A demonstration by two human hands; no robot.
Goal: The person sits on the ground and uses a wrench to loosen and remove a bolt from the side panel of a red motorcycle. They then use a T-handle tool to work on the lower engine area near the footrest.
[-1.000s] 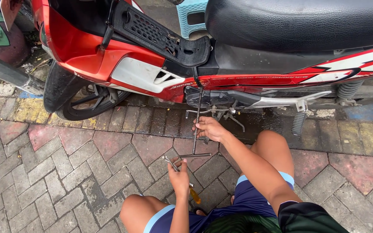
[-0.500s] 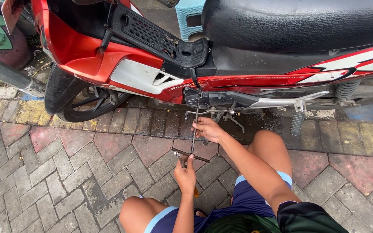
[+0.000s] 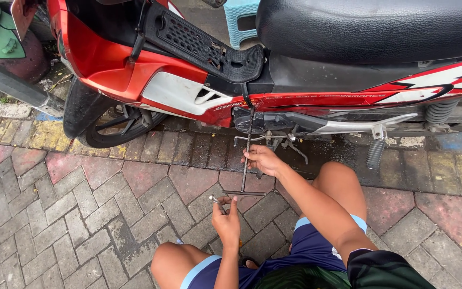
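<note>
The right hand (image 3: 263, 159) wraps its fingers around the shaft of a long T-handle wrench (image 3: 245, 160), gripping it about midway. The wrench stands nearly upright — its tip reaches up to the dark engine case (image 3: 274, 122) low on the side of a red motorcycle (image 3: 135, 69), and its crossbar sits at the bottom, just above the brick paving (image 3: 81, 203). The left hand (image 3: 226, 222) hangs just below that crossbar, not touching it; its fingers pinch a small metal part (image 3: 216, 202), too small to tell what it is. The person squats on the paving beside the bike, bare knees on either side of the hands. The front wheel (image 3: 110, 123) stands to the left, well apart from the wrench.
</note>
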